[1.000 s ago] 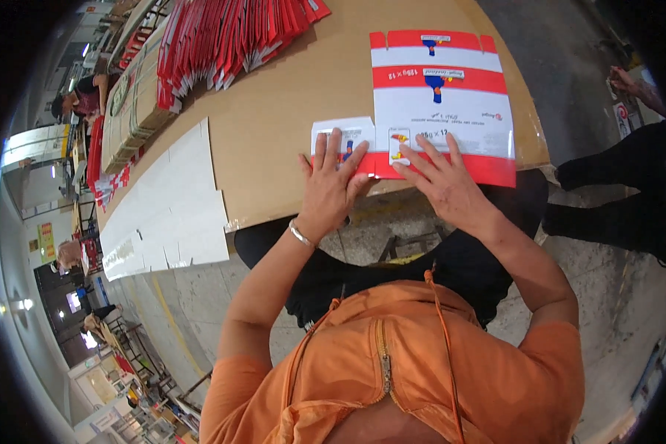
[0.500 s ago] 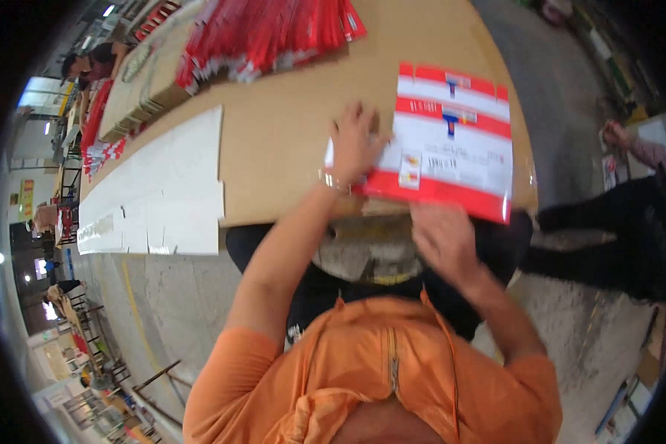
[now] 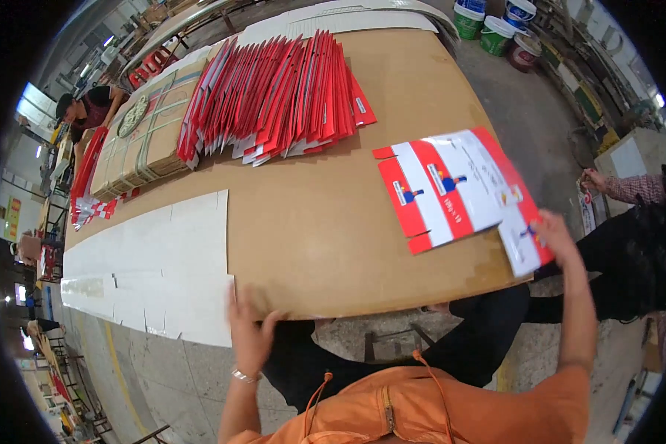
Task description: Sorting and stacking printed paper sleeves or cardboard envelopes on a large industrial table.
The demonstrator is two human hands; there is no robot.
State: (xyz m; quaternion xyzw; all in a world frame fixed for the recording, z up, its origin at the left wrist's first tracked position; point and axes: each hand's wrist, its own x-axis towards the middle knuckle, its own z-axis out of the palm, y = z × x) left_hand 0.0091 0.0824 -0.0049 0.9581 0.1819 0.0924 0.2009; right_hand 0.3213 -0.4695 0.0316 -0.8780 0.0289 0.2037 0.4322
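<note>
A flat red and white printed carton (image 3: 451, 192) lies turned at an angle on the right side of the table. My right hand (image 3: 557, 238) pinches its near right flap, thumb on top. Part of that flap reaches past the table's front edge. My left hand (image 3: 250, 325) is at the front edge, beside the corner of a white sheet (image 3: 155, 266); its fingers are apart, slightly blurred, and hold nothing. Toward the back stands a long fanned row of folded red and white cartons (image 3: 274, 103).
The brown table (image 3: 311, 244) carries a strapped bundle of cardboard (image 3: 144, 140) at the back left, with a roll of pale cord (image 3: 133, 116) on it. Several buckets (image 3: 496, 35) stand on the floor at far right. A person (image 3: 100, 103) is at left; another person's hand (image 3: 593, 180) shows at right.
The carton has turned, its flap now in my right hand, which moved right. My left hand has left the carton and come back to the table's front edge. The view has shifted too.
</note>
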